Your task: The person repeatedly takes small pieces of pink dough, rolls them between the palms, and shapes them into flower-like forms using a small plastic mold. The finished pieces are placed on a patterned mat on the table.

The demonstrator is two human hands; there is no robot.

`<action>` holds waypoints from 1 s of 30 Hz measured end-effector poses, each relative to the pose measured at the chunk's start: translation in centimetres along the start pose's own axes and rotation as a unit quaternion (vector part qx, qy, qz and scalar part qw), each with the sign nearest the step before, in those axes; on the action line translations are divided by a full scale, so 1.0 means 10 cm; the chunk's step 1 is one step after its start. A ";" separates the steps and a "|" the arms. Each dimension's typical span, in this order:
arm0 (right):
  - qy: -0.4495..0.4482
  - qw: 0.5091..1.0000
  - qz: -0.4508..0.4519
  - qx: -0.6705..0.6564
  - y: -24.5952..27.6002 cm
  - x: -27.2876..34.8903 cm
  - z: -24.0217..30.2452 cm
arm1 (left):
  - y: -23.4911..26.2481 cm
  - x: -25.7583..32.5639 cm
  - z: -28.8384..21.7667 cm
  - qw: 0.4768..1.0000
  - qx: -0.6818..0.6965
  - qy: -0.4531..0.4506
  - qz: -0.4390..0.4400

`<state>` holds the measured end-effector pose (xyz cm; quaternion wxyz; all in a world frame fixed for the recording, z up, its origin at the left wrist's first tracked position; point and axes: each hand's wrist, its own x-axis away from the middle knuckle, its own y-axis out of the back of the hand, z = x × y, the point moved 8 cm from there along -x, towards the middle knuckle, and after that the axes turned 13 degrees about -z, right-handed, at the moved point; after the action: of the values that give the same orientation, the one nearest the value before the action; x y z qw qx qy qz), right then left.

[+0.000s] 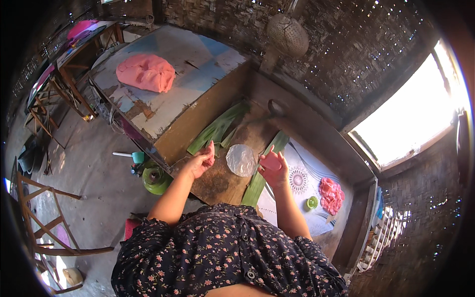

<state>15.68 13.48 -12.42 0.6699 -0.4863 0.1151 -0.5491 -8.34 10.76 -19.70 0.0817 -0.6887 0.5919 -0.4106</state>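
Note:
My right hand [277, 174] is raised with its fingers curved around a flat, smooth pink disc [271, 161], which looks like dough. To its left my left hand [199, 165] hovers with its fingers stretched out; its inner side is turned away, and I make out nothing held in it. Between the hands, on the brown wooden board [213, 185], lies a round piece of clear, wrinkled plastic [241, 160]. Long green leaf strips [217, 129] rest beyond the left hand. Another leaf strip [255, 188] runs beside the plastic, partly under my right hand.
At right, a patterned white sheet [284, 198] carries a small green round container [311, 203] and a pile of thin pink pieces [331, 196]. A large pink lump [146, 73] sits on the worn raised tabletop [198, 59]. A green rounded vessel [156, 180] stands below, left.

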 end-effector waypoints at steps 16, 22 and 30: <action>0.472 0.617 -0.098 0.622 -0.95 0.35 -0.27 | -0.87 0.70 0.13 0.984 -0.149 -0.096 0.010; 0.374 0.637 -0.243 0.629 -0.32 0.15 -0.12 | -0.92 0.59 0.48 0.957 -0.254 -0.138 -0.018; 0.096 0.960 -0.151 0.217 0.24 0.13 0.24 | -0.45 0.56 0.15 0.641 -0.591 -0.478 -0.109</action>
<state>19.26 13.45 -12.62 0.6544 -0.2860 -0.0178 -0.6997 -4.24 6.51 -15.36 -0.1165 -0.7506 0.5079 0.4063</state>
